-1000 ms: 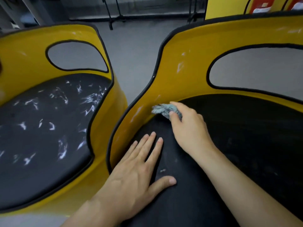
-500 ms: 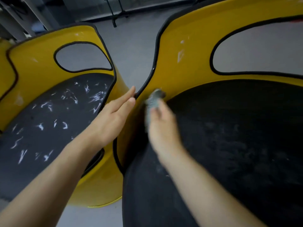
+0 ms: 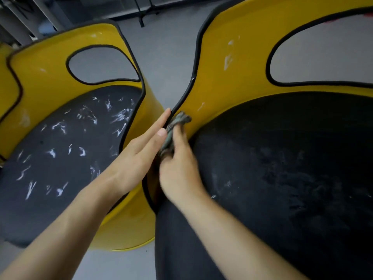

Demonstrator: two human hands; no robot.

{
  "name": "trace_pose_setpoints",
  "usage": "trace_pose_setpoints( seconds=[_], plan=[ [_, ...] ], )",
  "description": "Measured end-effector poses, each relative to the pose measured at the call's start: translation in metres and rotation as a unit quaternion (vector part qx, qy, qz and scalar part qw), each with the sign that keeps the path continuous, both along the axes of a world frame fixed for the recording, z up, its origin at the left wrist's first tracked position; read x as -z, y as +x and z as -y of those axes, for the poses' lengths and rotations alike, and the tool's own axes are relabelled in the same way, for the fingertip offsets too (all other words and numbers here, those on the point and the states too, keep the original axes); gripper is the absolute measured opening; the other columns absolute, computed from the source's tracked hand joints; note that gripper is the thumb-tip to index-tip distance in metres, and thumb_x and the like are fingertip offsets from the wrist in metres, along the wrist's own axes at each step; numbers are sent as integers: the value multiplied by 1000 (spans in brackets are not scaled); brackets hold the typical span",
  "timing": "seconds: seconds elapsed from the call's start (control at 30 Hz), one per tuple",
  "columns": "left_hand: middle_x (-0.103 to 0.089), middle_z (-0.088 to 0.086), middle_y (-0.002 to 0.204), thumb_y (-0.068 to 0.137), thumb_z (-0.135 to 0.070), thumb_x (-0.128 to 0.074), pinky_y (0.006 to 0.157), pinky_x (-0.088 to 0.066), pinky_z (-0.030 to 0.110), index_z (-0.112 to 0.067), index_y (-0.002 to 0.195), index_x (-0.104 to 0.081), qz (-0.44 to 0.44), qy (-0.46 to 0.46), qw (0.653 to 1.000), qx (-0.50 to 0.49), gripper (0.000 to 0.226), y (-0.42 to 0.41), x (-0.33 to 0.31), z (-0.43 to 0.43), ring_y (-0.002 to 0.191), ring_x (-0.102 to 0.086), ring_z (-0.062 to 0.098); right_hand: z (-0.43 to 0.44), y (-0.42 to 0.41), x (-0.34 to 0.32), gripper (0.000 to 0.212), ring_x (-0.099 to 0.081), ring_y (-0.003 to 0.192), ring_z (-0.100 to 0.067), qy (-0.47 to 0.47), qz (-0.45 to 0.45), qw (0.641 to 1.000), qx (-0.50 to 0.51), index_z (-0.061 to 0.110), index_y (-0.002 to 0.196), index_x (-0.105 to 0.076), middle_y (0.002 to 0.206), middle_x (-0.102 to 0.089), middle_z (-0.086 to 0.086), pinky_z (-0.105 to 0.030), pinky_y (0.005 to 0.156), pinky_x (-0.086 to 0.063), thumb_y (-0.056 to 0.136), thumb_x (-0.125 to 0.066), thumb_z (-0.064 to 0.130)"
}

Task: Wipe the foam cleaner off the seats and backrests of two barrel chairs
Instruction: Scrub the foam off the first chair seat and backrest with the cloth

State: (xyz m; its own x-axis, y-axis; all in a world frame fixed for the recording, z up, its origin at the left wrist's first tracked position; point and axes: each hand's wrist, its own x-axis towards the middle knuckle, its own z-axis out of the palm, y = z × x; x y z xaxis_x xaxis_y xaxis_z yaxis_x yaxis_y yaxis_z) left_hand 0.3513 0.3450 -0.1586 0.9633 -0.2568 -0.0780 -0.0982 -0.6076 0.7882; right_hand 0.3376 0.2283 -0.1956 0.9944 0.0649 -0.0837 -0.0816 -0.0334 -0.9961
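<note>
Gripping a bunched rag (image 3: 176, 126) in the curled right hand (image 3: 178, 170), pressing it to the backrest (image 3: 242, 87). Bracing the rim (image 3: 182, 98) with the flat left hand (image 3: 137, 156). Chasing upright foam streaks (image 3: 227, 61) lying up-right of the right fingertips.

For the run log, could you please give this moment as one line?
right hand presses rag on right chair backrest | left hand flat against its edge | left seat foam-streaked

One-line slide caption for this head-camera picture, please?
Right hand presses a grey rag against the yellow chair backrest; left hand touches its black rim.
</note>
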Motion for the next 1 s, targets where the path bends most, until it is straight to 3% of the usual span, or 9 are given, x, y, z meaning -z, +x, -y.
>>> trace_pose_setpoints(
  seconds=[0.2, 0.27, 0.33, 0.43, 0.53, 0.6, 0.67, 0.77, 1.0],
  plan=[
    [-58, -45, 114, 74, -91, -39, 82, -44, 11, -63, 153, -2, 37, 186, 980, 63, 92, -5, -15, -5, 92, -59, -15, 15, 26, 6, 78, -26, 149, -17, -41, 3, 999, 8, 31, 161, -11, 168, -8, 10, -31, 118, -33, 100, -53, 6],
    [-74, -15, 109, 60, -100, -45, 84, -52, 28, -65, 151, 3, 24, 211, 975, 67, 109, -10, -19, -10, 90, -67, 6, 11, 10, 8, 78, -26, 149, -15, -59, 1, 998, -32, 32, 160, -13, 168, -10, 10, -28, 118, -31, 99, -54, 7],
    [-67, -4, 129, 48, -105, -48, 93, -52, 41, -71, 147, 7, 2, 230, 971, 63, 118, -15, -20, -15, 107, -65, 18, 12, -5, 10, 76, -31, 146, -14, -60, -5, 996, -73, 34, 160, -17, 165, -19, 10, -28, 117, -33, 99, -54, 6],
    [-47, -40, 131, 40, -104, -56, 93, -41, 7, -73, 145, 9, -22, 213, 975, 59, 127, -24, -18, -20, 111, -48, -22, 17, -12, 8, 77, -38, 141, -13, -51, -18, 992, -118, 35, 160, -16, 160, -28, 12, -25, 110, -39, 99, -54, 8],
    [-39, -47, 127, 37, -103, -59, 90, -43, 8, -72, 144, 12, -19, 219, 974, 52, 132, -29, -16, -20, 107, -49, -22, 14, -5, 4, 84, -35, 143, -14, -61, -10, 990, -124, 33, 160, -8, 165, -15, 13, -23, 107, -38, 98, -59, 10],
    [-60, -19, 130, 39, -102, -61, 90, -51, 28, -70, 144, 16, -7, 246, 968, 40, 134, -30, -12, -20, 101, -61, 8, 13, 9, 5, 87, -32, 146, -21, -95, 17, 992, -85, 28, 161, -6, 168, -3, 10, -31, 111, -38, 96, -62, 9],
    [-69, 15, 102, 48, -93, -69, 85, -52, 43, -68, 145, 19, 3, 274, 961, 29, 134, -31, -9, -20, 81, -59, 24, 19, 28, 6, 85, -34, 146, -26, -156, 49, 986, -37, 22, 160, -7, 169, 2, 4, -33, 110, -39, 96, -62, 10],
    [-51, 6, 65, 53, -79, -76, 61, -46, 27, -64, 146, 24, 13, 307, 951, 33, 138, -32, -6, -18, 60, -52, 17, 30, 41, 6, 85, -40, 142, -28, -260, 69, 963, -22, 17, 160, -6, 169, 6, -3, -33, 104, -43, 98, -63, 19],
    [-51, -7, 71, 56, -73, -80, 59, -40, 19, -62, 146, 26, 21, 331, 943, 36, 139, -30, -3, -21, 62, -53, 9, 22, 6, 8, 86, -42, 140, -28, -325, 101, 933, -118, 17, 160, -8, 169, 2, -5, -39, 105, -43, 97, -65, 28]
  ],
)
